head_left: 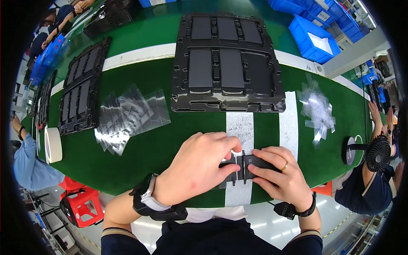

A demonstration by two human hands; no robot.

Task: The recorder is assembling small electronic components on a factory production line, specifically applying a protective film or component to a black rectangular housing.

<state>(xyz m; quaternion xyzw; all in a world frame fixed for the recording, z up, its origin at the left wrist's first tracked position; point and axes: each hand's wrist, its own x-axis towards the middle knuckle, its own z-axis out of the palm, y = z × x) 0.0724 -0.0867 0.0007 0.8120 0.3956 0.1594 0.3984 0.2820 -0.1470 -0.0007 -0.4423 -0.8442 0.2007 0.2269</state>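
A black flat rectangular part, with a narrow raised bar and small tabs across its middle, lies on a white strip at the near edge of the green table. My right hand grips its right half, two fingers lying on top. My left hand is curled over its left half, thumb pressed down at the bar and index finger bent above. A pale shiny sliver shows beside the left thumb. What lies under the left palm is hidden. Beyond my hands is a black moulded tray with several dark rectangular pieces; its near right pocket holds none.
Clear film strips lie fanned out at left and piled at right. A white tape roll stands at the left edge, near another black tray. Blue bins are beyond. A black fan and co-workers sit at right.
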